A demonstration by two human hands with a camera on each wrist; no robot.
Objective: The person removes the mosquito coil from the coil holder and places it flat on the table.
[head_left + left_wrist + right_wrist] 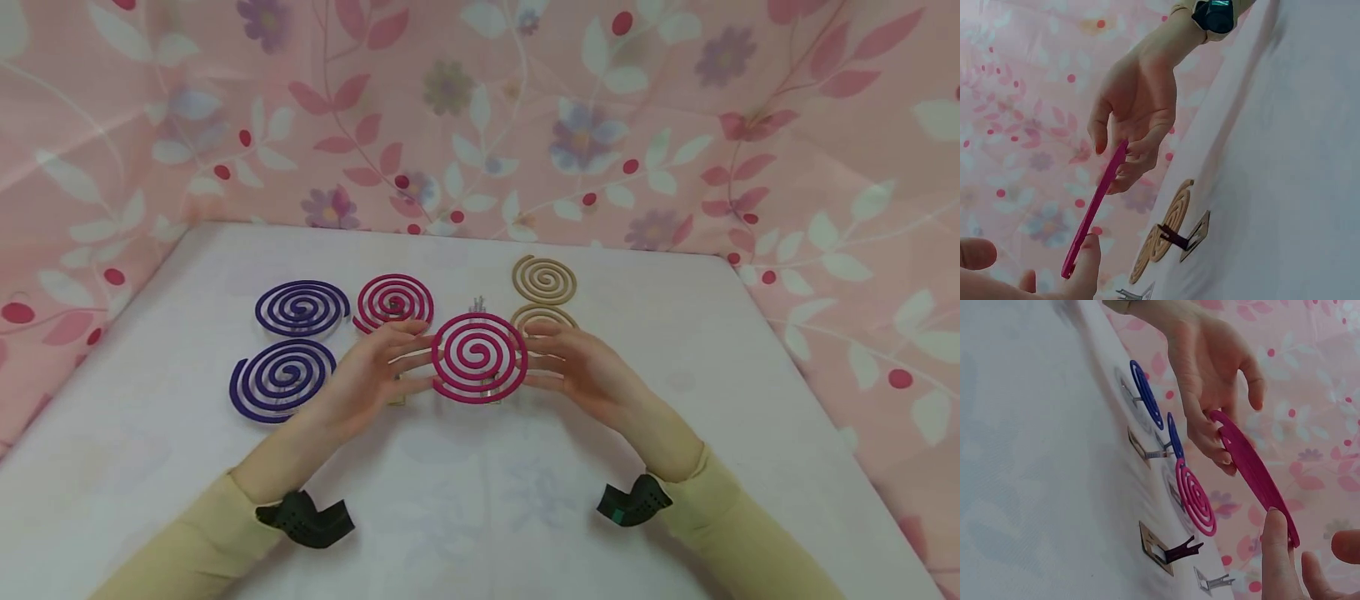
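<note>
A pink mosquito coil (477,352) is held up above the table between my two hands. My left hand (367,379) touches its left edge with extended fingertips, and my right hand (596,375) does the same on the right. Both wrist views show the coil (1094,206) edge-on, spanning from one hand's fingers to the other's, with the thumbs apart from it. Beneath and behind the coil stands a small metal stand (1159,551) with a dark upright prong. Another pink coil (393,300) is behind my left hand.
Two dark blue coils (302,308) sit at left, raised on stands. Two tan coils (544,280) lie at the back right, the nearer partly hidden by my right hand. A silver stand (478,307) is at the back middle. Floral cloth (480,125) hangs behind the white table (480,517).
</note>
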